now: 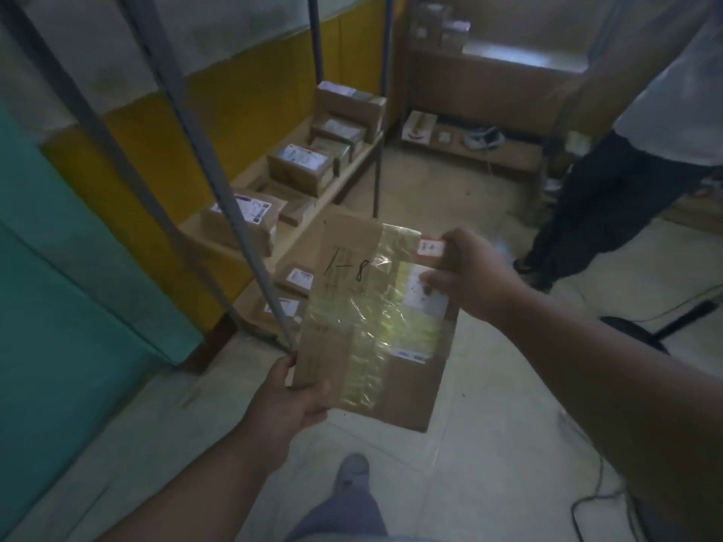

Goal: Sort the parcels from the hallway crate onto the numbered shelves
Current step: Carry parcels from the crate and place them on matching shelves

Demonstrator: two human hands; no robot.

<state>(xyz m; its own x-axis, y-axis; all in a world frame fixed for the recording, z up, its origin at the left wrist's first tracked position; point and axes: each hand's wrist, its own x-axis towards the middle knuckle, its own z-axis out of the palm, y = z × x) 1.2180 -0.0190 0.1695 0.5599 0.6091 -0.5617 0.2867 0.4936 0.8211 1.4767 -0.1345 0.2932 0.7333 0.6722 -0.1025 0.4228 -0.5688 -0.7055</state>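
Note:
I hold a flat brown cardboard parcel [371,322] in front of me with both hands. Clear tape covers much of it, white labels sit near its right edge, and "1-8" is handwritten on top. My left hand [289,397] grips its near left corner, thumb on top. My right hand [473,271] grips its far right edge, thumb on a white label. A metal-framed shelf unit [313,213] stands just beyond the parcel to the left, with several taped cardboard parcels [301,166] on its wooden boards.
Grey shelf uprights [219,181] slant across the left. Teal and yellow walls close that side. Another person [626,181] stands at the right. A low wooden unit [500,150] at the back holds a box and shoes. Cables [594,494] trail on the tiled floor at right.

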